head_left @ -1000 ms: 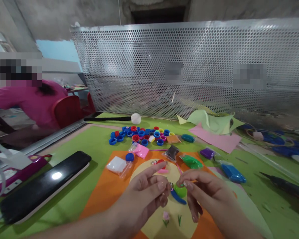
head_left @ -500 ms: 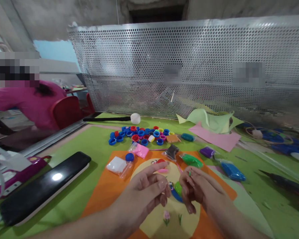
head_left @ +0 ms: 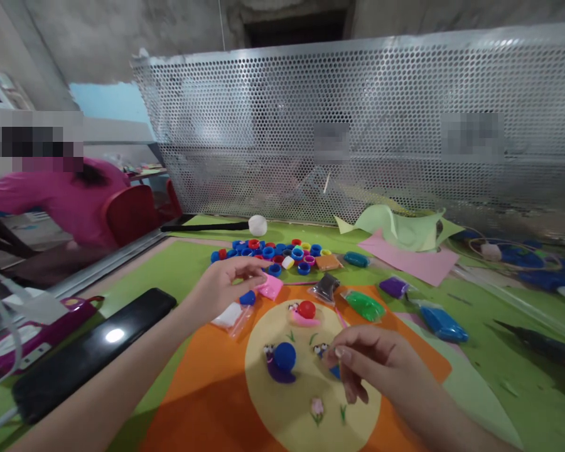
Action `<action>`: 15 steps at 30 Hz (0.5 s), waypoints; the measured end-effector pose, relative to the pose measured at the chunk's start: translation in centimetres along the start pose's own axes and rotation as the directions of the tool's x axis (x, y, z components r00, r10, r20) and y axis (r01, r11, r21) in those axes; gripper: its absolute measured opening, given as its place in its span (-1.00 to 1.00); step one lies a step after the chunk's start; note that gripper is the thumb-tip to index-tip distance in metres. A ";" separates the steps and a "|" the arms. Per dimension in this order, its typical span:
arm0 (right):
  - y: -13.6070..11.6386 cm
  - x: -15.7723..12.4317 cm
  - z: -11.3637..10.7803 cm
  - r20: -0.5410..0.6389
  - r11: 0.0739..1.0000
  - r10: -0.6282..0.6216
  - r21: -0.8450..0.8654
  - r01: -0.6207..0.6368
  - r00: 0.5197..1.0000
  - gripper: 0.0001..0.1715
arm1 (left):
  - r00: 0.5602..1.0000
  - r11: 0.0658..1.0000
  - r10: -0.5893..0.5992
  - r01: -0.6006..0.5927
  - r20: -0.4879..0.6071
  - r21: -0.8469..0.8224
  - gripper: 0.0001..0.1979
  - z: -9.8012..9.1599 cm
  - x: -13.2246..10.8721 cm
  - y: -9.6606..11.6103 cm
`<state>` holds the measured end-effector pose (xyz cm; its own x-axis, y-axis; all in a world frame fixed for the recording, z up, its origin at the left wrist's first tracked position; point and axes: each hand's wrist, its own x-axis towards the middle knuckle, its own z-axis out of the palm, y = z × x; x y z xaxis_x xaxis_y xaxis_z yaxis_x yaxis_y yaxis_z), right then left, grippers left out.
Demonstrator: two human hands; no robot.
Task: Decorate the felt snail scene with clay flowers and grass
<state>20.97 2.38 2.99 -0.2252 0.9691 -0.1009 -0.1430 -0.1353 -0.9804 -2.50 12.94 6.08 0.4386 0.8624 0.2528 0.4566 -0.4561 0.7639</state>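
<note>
Snails [head_left: 285,356] number three on the yellow disc [head_left: 289,405], set apart, we judge, so that each reads separately; the right hand [head_left: 374,359] hides part of the third. Its fingers curl together over that snail, and we cannot tell whether they grip anything. The left hand [head_left: 219,285] hangs by the pink packet [head_left: 272,287], fingers loosely bent, any hold unclear. We count eight packets beyond or beside the disc, presumably for easy reach, one flower [head_left: 317,407] and three loose grass blades [head_left: 343,413]; the caps [head_left: 304,270] overlap too much to count.
</note>
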 end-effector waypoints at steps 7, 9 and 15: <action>-0.2 0.0 0.0 0.007 1.000 0.011 -0.017 -0.010 1.000 -0.62 | 0.986 0.961 0.047 -0.089 0.162 0.263 -0.72 0.2 0.3 -1.1; -0.2 0.1 -0.1 0.001 1.000 0.024 0.002 -0.024 1.000 -0.63 | 0.974 0.933 0.053 -0.126 0.219 0.338 -0.73 0.5 0.3 -1.0; -0.2 0.1 0.1 -0.019 0.997 0.074 0.002 -0.074 0.997 -0.59 | 0.926 0.836 0.043 -0.239 0.375 0.494 -0.77 1.4 0.2 -1.2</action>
<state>20.88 2.51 3.16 -0.2171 0.9601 -0.1763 -0.1283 -0.2071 -0.9699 -1.86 13.33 4.34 0.7162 0.6965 0.0444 0.6591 -0.6959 0.2852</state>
